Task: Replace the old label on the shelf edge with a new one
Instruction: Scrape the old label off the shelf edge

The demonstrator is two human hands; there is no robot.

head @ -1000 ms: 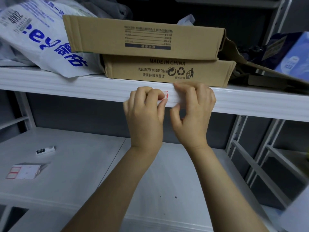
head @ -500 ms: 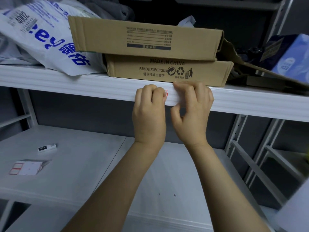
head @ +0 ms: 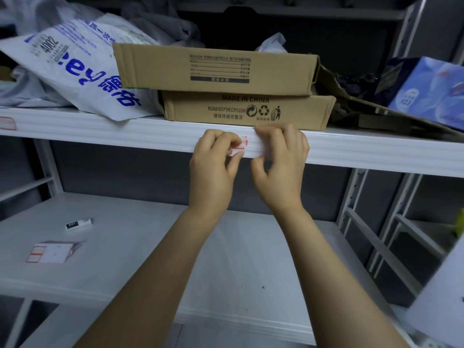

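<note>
A small white label with a red border (head: 243,143) sits on the front edge of the white shelf (head: 125,133), partly lifted off it. My left hand (head: 213,169) pinches the label's left end between thumb and forefinger. My right hand (head: 281,159) rests its fingertips on the shelf edge just right of the label, fingers curled, holding nothing I can make out. Most of the label is hidden by my fingers. A sheet of red-bordered labels (head: 51,252) lies on the lower shelf at left.
Two stacked cardboard boxes (head: 226,84) stand on the shelf right above my hands. A white printed plastic bag (head: 75,66) lies to their left, a blue box (head: 431,94) to the right. Another label (head: 7,123) is stuck at the far left edge. A small white item (head: 77,224) lies below.
My left hand has shifted slightly, and more of the red-bordered label now shows between its thumb and forefinger. My right hand stays on the shelf edge.
</note>
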